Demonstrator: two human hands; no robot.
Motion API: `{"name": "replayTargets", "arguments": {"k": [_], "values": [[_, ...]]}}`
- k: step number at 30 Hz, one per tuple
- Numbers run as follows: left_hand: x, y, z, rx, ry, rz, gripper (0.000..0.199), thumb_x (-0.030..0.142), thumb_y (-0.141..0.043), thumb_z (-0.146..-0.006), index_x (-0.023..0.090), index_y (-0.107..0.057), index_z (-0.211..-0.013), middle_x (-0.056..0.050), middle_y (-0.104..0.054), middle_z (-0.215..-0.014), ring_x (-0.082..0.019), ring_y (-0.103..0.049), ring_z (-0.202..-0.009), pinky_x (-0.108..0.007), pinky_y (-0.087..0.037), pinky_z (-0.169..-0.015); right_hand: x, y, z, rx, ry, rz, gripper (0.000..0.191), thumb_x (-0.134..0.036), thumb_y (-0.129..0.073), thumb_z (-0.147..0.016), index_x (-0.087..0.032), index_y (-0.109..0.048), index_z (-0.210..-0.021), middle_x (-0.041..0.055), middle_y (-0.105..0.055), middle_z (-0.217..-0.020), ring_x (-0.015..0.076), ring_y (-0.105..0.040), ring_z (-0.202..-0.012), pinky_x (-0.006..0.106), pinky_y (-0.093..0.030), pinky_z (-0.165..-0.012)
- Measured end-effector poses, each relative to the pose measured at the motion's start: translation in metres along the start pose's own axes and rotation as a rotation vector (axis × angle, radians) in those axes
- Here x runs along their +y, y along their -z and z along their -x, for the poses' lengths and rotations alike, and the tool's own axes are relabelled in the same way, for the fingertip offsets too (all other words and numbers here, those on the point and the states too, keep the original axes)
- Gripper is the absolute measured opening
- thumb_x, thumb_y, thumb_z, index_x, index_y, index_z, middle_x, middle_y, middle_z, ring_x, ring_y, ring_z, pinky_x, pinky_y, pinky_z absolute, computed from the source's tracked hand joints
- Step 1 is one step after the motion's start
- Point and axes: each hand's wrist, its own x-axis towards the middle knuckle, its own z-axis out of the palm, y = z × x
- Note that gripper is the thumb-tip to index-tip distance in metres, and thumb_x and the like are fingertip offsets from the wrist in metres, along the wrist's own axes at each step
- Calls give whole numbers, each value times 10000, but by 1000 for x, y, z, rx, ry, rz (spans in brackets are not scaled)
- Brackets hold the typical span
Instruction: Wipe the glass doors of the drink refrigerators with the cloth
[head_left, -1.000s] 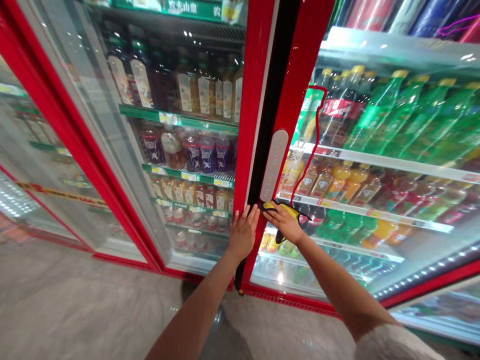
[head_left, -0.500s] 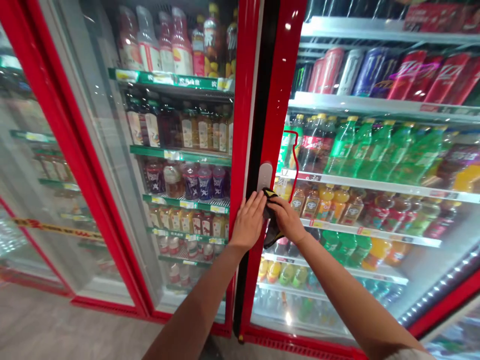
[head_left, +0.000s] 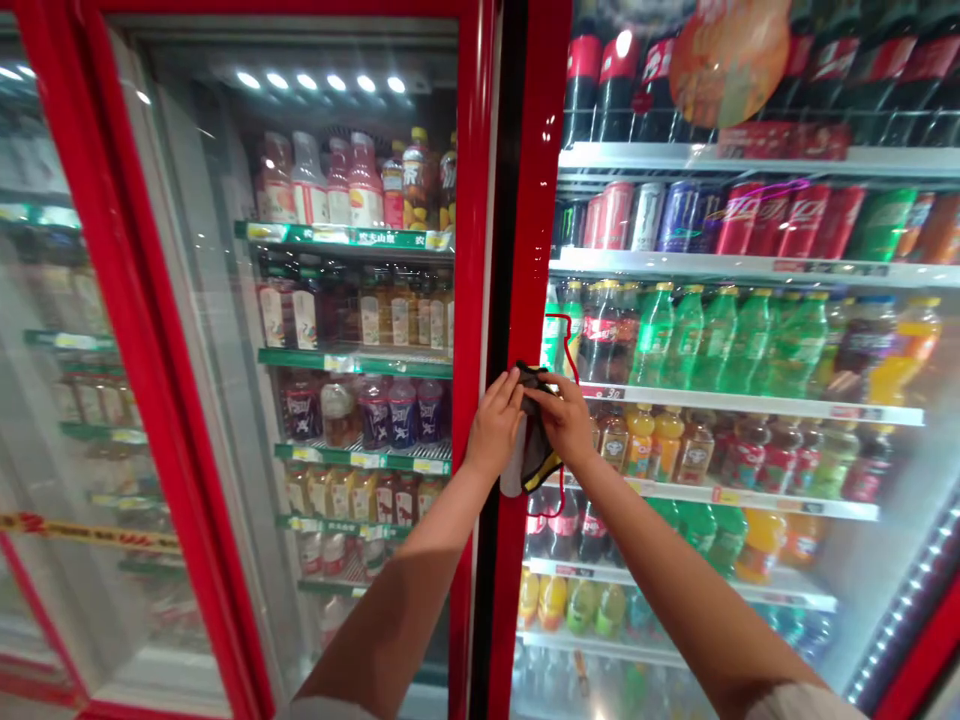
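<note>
A dark cloth with yellow edging (head_left: 541, 440) hangs over the red door frame (head_left: 534, 250) at the upper part of the pale oval door handle (head_left: 513, 460). My left hand (head_left: 495, 420) presses against the frame, fingers bent together, its fingertips on the cloth's left edge. My right hand (head_left: 564, 415) pinches the cloth from the right side, thumb and fingers closed on it. Both hands meet near the cloth's top, and part of the handle is hidden behind them.
Behind the right glass door are shelves (head_left: 750, 400) of bottles and cans. The left cooler (head_left: 356, 236) holds more bottled drinks behind glass. A black gap (head_left: 499, 300) runs between the two coolers. Another red-framed door stands at far left.
The view has tilted upward, showing higher shelves. Both hands and the cloth have moved up the door frame, from the handle's lower part to its top.
</note>
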Motion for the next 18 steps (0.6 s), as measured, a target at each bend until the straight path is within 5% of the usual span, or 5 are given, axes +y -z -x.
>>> {"name": "replayTargets", "arguments": {"k": [4,7,11,18], "values": [[-3,-4,-34,-26,-34,8,481,107,-489,-979,188,-528,-1451,-115,-541,-1541,-235,-409,-1502,-497,-455,-1199,12,1,-18,83,7,53,491,-51,-487,-873,-292,-741,-1219,68,-689,-1326,244,-621,-1166,468,-512,-1018],[-4,-11,-31,-65,-112,3,455,115,-446,-1007,178,-524,-1451,-113,-512,-1566,-224,-342,-1536,-493,-409,-1236,21,2,0,51,-35,168,530,-41,-481,-855,-283,-730,-1255,55,-698,-1347,261,-592,-1139,473,-498,-1010],[-6,-22,3,-77,-186,8,475,119,-356,-1048,203,-451,-1506,-101,-486,-1587,-188,-207,-1573,-480,-378,-1259,31,1,38,-87,6,325,502,-79,-487,-905,-286,-722,-1297,38,-723,-1319,281,-564,-1129,458,-485,-992],[-3,-41,70,-96,-194,26,608,65,-362,-1024,171,-250,-1612,-146,-426,-1615,-220,-183,-1574,-517,-394,-1240,38,-2,89,-296,91,427,431,-142,-526,-989,-300,-683,-1359,20,-717,-1336,277,-551,-1193,435,-446,-1040]]}}
